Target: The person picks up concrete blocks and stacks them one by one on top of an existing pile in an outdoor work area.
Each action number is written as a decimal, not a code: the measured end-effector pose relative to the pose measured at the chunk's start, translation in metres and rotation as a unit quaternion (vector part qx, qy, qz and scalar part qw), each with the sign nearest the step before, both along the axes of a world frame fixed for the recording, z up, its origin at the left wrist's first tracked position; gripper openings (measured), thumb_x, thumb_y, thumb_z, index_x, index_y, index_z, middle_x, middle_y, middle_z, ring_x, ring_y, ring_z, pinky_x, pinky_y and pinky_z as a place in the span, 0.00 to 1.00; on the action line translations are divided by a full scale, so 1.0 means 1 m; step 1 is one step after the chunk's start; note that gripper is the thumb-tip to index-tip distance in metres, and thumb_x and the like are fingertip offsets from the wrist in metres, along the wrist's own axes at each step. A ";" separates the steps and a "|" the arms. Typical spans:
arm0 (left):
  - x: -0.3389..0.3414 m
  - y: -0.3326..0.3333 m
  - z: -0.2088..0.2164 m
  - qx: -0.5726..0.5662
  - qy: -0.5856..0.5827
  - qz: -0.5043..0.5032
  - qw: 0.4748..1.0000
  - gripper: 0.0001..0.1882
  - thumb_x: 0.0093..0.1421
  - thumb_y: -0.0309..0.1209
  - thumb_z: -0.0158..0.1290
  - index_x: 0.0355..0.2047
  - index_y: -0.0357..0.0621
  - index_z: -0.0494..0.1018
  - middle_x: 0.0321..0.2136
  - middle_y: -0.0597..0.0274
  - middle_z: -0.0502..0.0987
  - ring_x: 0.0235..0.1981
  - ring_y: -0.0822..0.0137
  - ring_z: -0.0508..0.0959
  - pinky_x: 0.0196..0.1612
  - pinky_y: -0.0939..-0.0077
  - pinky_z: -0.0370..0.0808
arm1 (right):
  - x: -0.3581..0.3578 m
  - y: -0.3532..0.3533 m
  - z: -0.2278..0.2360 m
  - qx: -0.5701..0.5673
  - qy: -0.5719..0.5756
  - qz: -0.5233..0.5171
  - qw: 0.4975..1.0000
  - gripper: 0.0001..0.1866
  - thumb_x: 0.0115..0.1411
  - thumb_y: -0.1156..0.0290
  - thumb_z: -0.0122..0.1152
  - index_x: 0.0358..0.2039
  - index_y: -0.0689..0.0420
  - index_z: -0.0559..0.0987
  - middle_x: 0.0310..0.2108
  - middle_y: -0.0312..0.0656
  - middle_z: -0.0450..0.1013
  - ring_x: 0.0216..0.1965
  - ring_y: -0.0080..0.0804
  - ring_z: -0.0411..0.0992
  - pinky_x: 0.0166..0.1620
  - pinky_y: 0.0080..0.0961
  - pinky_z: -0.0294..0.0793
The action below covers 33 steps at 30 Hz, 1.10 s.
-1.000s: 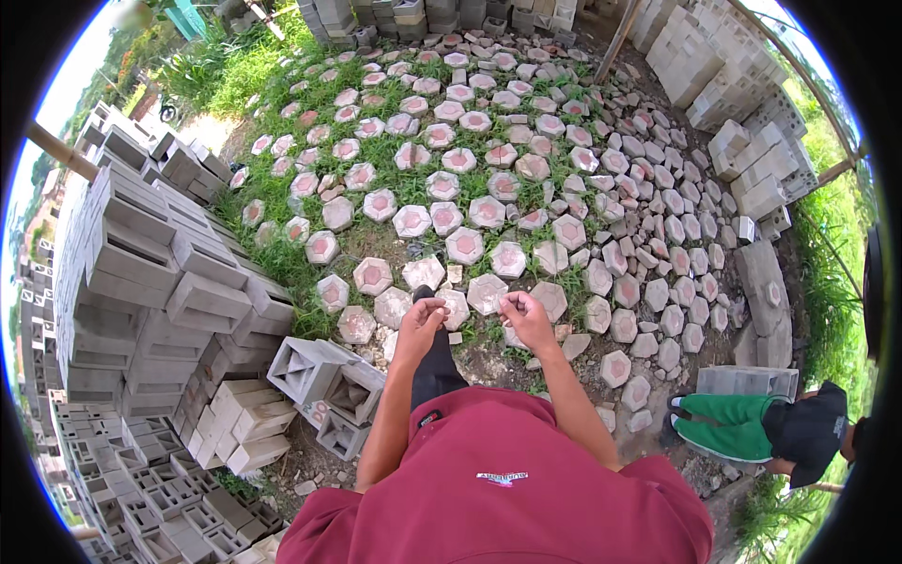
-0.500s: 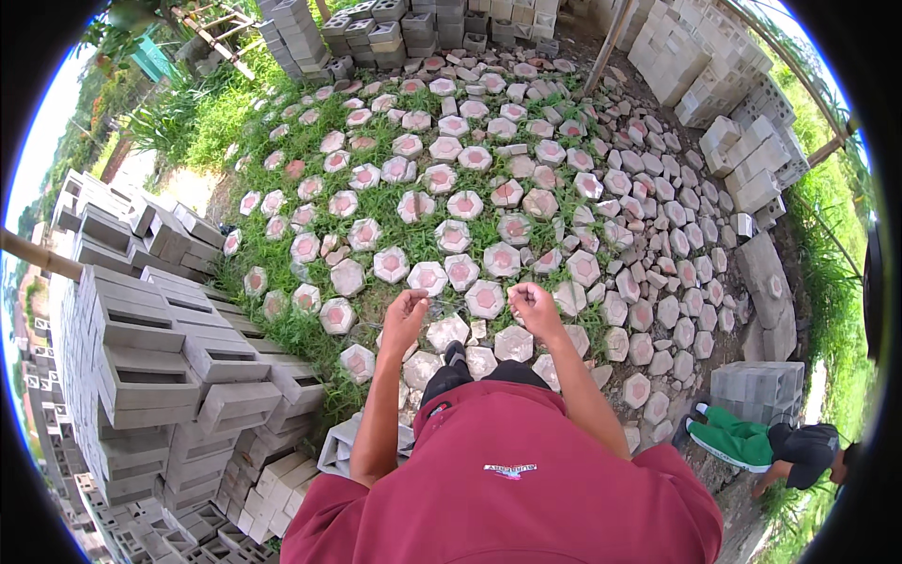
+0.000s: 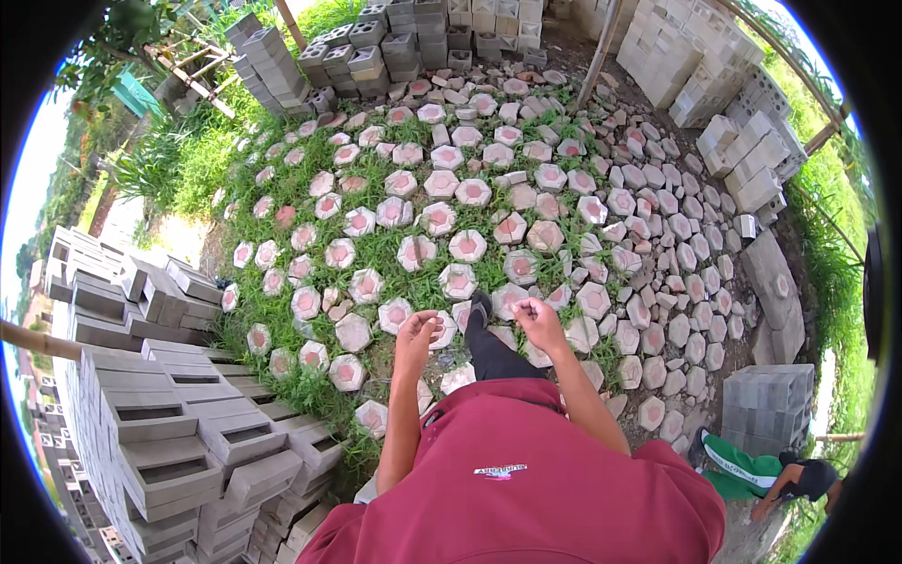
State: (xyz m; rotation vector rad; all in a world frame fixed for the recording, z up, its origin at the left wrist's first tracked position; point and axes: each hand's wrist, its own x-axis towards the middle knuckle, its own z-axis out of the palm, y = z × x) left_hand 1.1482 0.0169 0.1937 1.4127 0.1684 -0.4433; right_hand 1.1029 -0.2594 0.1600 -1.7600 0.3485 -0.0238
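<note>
My left hand (image 3: 416, 333) hangs in front of me with its fingers loosely curled and nothing in it. My right hand (image 3: 538, 318) is likewise curled and holds nothing. Both hover above hexagonal concrete pavers (image 3: 467, 245) with pink centres, laid out over the grass. My leg in dark trousers and a dark shoe (image 3: 481, 305) steps forward between the hands. I wear a red shirt (image 3: 526, 479).
Stacks of grey hollow concrete blocks (image 3: 169, 423) stand at my left and more stacks (image 3: 413, 38) at the back. White blocks (image 3: 742, 160) pile up at the right. Another person in green (image 3: 752, 465) crouches at the lower right beside a grey block stack (image 3: 766, 404).
I have walked forward onto the pavers; the block stacks at my left slid back and down. Both hands stayed curled and empty, swinging slightly.
</note>
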 end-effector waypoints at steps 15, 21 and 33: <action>0.327 -0.077 0.010 0.115 -0.112 -0.002 0.987 0.12 0.63 0.29 0.50 0.46 0.37 0.72 0.36 0.61 0.79 0.36 0.75 0.76 0.38 0.80 0.72 | 0.341 -0.062 0.046 -0.112 -0.076 0.123 0.983 0.13 0.60 0.64 0.59 0.36 0.64 0.77 0.26 0.40 0.76 0.28 0.23 0.73 0.34 0.22 0.74; 0.381 -0.108 -0.030 0.092 -0.065 -0.068 0.991 0.12 0.63 0.29 0.50 0.45 0.36 0.72 0.35 0.61 0.79 0.35 0.75 0.76 0.38 0.80 0.72 | 0.378 -0.072 0.013 -0.068 -0.028 0.064 0.995 0.13 0.60 0.65 0.60 0.36 0.64 0.77 0.28 0.40 0.76 0.28 0.23 0.73 0.35 0.22 0.74; 0.643 -0.137 -0.031 0.112 -0.148 -0.160 0.969 0.11 0.61 0.27 0.50 0.42 0.33 0.73 0.34 0.59 0.79 0.34 0.73 0.76 0.39 0.79 0.73 | 0.603 -0.132 -0.021 0.049 0.024 -0.140 0.989 0.11 0.61 0.67 0.59 0.35 0.63 0.77 0.26 0.35 0.76 0.24 0.19 0.71 0.30 0.20 0.71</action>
